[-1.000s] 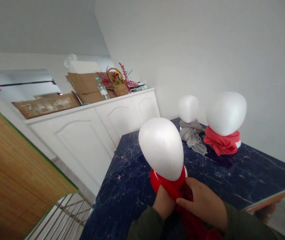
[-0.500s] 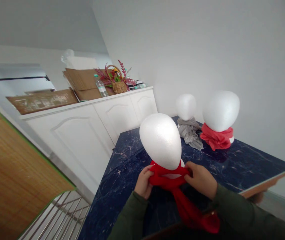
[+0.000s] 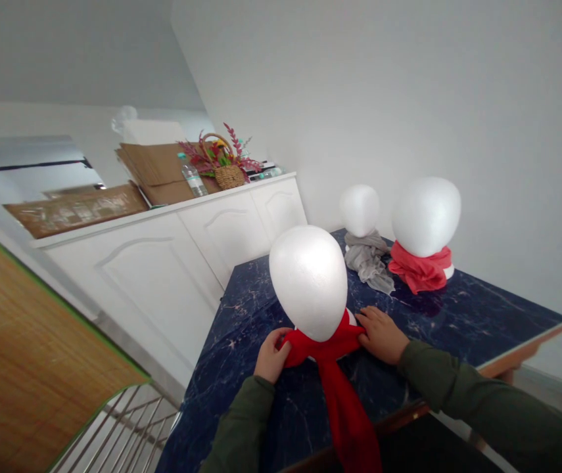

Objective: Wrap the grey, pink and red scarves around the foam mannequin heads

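A white foam mannequin head [image 3: 309,279] stands on the dark blue marbled table, with a red scarf [image 3: 327,348] round its neck. The scarf's long end hangs forward over the table's front edge. On the left side of the neck, my left hand [image 3: 273,355] pinches the scarf between thumb and fingers. Across from it, my right hand [image 3: 383,334] grips the scarf's right side, thumb low and fingers over the back. Part of the white base shows beside the scarf.
Two more white heads stand behind on the table [image 3: 497,315]: one wears a grey scarf [image 3: 368,259], the other a coral scarf [image 3: 421,266]. A white cabinet [image 3: 147,263] at the left bears cardboard, a bottle [image 3: 192,176] and a flower basket [image 3: 230,176]. A wooden board [image 3: 29,341] is near left.
The red scarf is pulled wider and flatter at the neck. Its long end now hangs straighter toward me. My right hand has shifted up slightly, fingers more extended; the view has moved a little.
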Available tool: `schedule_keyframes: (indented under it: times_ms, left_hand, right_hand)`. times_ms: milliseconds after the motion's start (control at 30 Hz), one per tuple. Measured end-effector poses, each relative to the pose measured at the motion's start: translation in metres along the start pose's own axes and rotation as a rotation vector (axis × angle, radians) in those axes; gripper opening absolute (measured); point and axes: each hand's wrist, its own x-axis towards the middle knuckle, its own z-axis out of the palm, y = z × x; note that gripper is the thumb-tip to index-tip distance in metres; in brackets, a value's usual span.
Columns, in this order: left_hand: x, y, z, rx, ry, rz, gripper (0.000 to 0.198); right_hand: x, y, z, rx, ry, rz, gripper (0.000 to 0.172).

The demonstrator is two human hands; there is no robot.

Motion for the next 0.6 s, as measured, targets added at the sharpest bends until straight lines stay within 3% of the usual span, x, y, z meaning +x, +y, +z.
schedule_keyframes:
  times_ms: [167,267,433,600]
  left_hand:
    - [-0.008,0.001,0.012,0.356,0.001,0.067,0.032]
    - [-0.018,0.005,0.035,0.334,-0.098,0.118,0.036]
    - [-0.036,0.021,0.095,0.208,-0.067,0.247,0.044]
    - [-0.044,0.040,0.167,0.223,-0.156,0.300,0.045]
  right_hand:
    - [0.000,-0.001,-0.002,0.082,-0.125,0.025,0.048]
    - [0.000,-0.002,-0.008,0.128,-0.081,0.010,0.040]
    - [-0.011,0.021,-0.021,0.110,0.132,0.081,0.035]
    - [-0.047,0.089,-0.048,-0.007,0.369,0.092,0.030]
